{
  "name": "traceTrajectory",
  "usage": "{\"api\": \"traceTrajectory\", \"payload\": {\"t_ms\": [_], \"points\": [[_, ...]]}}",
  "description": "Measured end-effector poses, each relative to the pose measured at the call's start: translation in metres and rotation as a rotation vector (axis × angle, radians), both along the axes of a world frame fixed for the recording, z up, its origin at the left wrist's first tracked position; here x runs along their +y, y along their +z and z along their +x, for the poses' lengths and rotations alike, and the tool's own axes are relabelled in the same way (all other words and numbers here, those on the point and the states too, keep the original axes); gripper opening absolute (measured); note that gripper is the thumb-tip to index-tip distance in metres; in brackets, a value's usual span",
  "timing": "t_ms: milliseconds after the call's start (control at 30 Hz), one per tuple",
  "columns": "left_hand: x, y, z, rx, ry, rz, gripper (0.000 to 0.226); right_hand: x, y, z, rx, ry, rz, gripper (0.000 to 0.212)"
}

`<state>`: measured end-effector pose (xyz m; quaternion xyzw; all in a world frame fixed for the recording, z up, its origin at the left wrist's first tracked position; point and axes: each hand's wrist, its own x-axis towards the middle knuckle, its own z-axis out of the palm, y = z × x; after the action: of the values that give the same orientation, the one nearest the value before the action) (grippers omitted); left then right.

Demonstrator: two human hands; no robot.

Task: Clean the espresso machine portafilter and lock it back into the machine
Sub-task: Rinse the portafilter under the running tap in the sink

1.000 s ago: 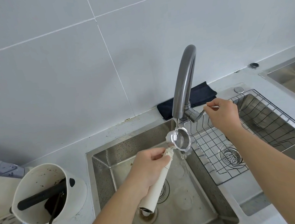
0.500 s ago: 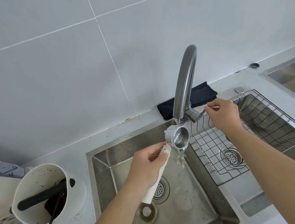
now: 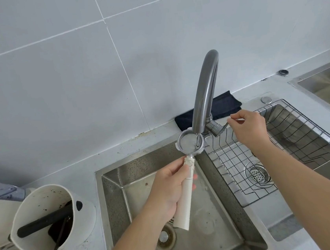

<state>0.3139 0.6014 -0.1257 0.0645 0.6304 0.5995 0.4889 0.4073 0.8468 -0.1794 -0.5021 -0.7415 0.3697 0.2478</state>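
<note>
My left hand (image 3: 168, 188) grips the white handle of the portafilter (image 3: 190, 143), whose round metal basket faces up just under the spout of the grey curved faucet (image 3: 204, 91). Water fills the basket. My right hand (image 3: 247, 125) pinches the thin faucet lever (image 3: 224, 125) at the faucet's base. Both are above the steel sink (image 3: 113, 184). The espresso machine itself is not clearly in view.
A white knock box (image 3: 47, 218) with a black bar, coffee grounds and a dark spoon stands on the counter at the left. A wire rack (image 3: 286, 152) sits over the right basin with a drain strainer (image 3: 258, 173). A dark cloth (image 3: 225, 102) lies behind the faucet.
My left hand has turned the portafilter so that its basket faces upward under the spout, and raised it slightly toward the back. My right hand stays on the lever.
</note>
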Motion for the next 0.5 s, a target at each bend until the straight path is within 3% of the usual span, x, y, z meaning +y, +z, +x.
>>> {"api": "traceTrajectory", "payload": {"t_ms": [267,500], "points": [[0.012,0.002,0.008,-0.104,0.016,0.057,0.030,0.000,0.000,0.000,-0.012,-0.007,0.004,0.014],[0.020,0.002,0.010,-0.153,0.015,0.044,0.022,0.000,0.000,-0.001,-0.013,-0.013,0.011,0.015]]}}
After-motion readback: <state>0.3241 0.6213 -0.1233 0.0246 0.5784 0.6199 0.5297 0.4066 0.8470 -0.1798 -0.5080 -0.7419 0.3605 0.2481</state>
